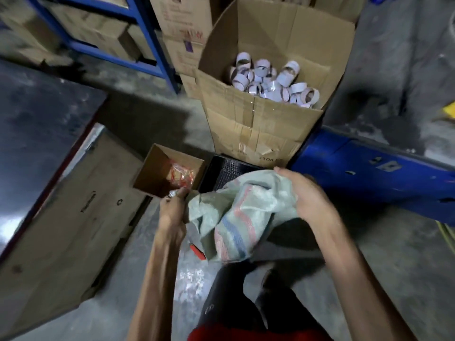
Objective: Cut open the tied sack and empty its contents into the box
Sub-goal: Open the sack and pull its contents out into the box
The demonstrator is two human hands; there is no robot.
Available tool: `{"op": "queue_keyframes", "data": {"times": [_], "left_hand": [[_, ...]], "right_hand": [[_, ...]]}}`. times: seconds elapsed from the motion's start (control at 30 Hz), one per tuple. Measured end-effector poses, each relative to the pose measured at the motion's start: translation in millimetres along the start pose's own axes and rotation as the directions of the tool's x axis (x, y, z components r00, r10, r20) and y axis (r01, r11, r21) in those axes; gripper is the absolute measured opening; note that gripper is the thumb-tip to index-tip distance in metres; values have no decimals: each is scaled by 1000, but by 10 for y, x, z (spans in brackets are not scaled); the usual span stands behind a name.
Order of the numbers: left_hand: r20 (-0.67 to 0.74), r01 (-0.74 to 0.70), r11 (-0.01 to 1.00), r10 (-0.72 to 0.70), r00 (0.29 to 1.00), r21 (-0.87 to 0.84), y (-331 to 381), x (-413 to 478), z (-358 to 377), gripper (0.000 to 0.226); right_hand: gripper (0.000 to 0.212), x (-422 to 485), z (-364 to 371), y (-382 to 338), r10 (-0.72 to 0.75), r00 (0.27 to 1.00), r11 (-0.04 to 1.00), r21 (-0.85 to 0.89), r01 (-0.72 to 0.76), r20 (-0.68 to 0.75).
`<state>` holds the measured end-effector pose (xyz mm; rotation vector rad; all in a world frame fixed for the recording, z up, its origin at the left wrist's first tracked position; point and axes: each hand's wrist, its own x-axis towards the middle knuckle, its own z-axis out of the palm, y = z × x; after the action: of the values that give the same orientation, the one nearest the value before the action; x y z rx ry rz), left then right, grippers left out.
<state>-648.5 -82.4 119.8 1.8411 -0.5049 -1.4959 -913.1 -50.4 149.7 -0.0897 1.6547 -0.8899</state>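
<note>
At frame centre, my right hand (307,195) and left hand (173,207) both clutch the limp sack (242,212); above it stands the box (258,129), print unreadable.

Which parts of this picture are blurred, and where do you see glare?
In the head view, the edges smear with motion blur, most over the blue metal shelf; the large open cardboard box of white tape rolls stays fairly sharp, and glare lies on the dark glossy tabletop at left.
</note>
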Motion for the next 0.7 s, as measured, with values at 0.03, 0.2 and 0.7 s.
{"op": "queue_keyframes", "data": {"times": [0.03,0.2,0.7], "left_hand": [[16,-16,1000,17,1000,-20,156,49,-28,23],[78,-71,994,77,994,-80,733,84,-30,21],[166,91,995,-83,983,-41,597,-12,-97,17]], "right_hand": [[56,-70,8,-126,-3,999,1000,-17,4,45],[23,-294,-66,-308,-114,964,990,-59,132,240],[37,301,-679,247,-330,896,875,-452,173,-296]]}}
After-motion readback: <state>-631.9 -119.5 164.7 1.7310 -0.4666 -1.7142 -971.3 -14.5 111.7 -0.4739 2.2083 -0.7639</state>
